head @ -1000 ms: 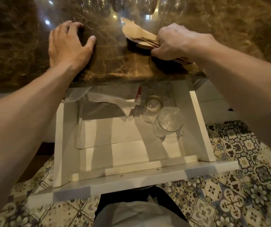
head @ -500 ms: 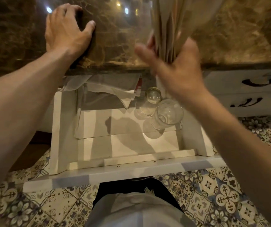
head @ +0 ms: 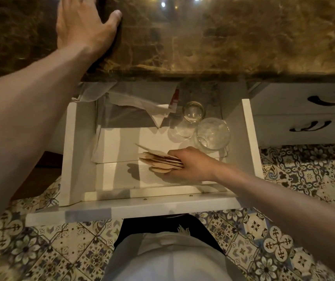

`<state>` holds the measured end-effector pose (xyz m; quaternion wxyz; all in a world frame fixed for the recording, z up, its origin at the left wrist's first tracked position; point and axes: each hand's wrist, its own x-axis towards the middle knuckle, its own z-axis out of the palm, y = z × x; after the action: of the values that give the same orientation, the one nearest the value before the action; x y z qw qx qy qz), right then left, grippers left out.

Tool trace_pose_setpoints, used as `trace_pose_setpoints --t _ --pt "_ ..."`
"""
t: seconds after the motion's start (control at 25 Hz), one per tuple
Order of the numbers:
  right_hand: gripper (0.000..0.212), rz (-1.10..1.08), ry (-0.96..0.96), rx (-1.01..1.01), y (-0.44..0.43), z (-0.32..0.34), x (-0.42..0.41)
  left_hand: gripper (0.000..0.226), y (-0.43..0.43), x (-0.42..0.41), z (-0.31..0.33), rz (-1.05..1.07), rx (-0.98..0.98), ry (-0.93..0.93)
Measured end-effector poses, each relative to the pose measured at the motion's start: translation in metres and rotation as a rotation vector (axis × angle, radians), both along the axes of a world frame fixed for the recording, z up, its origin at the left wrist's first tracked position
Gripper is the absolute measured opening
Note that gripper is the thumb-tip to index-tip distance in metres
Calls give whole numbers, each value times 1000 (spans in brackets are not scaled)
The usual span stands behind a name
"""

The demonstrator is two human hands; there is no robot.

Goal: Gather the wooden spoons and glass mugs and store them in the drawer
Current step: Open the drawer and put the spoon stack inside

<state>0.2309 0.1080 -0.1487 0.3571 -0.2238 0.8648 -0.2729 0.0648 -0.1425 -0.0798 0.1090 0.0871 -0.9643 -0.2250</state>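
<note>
Brown marble countertop (head: 233,41) fills the 12 o'clock band of the view, and patterned floor tiles (head: 41,252) lie at 6 o'clock. At 11 o'clock the left hand (head: 81,27) rests flat on the countertop, fingers straight, thumb spread, holding nothing. Below the countertop edge, at centre, a white drawer (head: 69,151) stands pulled out. From 4 o'clock the right hand (head: 193,165) reaches into the drawer, fingers curled round a bundle of wooden spoons (head: 158,162). The spoon bowls fan out toward 9 o'clock, low over the drawer floor near its front; whether they touch it cannot be told. The glass mugs (head: 213,132) cluster in the drawer's 1 o'clock corner, just beyond the right hand. Crumpled paper (head: 142,106) lies along the drawer's back. Two closed drawers with dark handles (head: 280,102) sit at 3 o'clock.
</note>
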Motion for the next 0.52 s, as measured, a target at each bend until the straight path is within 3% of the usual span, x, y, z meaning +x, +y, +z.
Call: trace_pose_setpoints --t 0.12,0.32,0.52 --pt "30 101 -91 111 8 -10 -2 71 0 2 -1 33 32 -13" --pt "23 163 -224 256 32 -23 -2 70 2 1 -2 72 27 -7" --pt "24 244 -249 458 52 -24 -7 72 1 1 -1 62 10 -1"
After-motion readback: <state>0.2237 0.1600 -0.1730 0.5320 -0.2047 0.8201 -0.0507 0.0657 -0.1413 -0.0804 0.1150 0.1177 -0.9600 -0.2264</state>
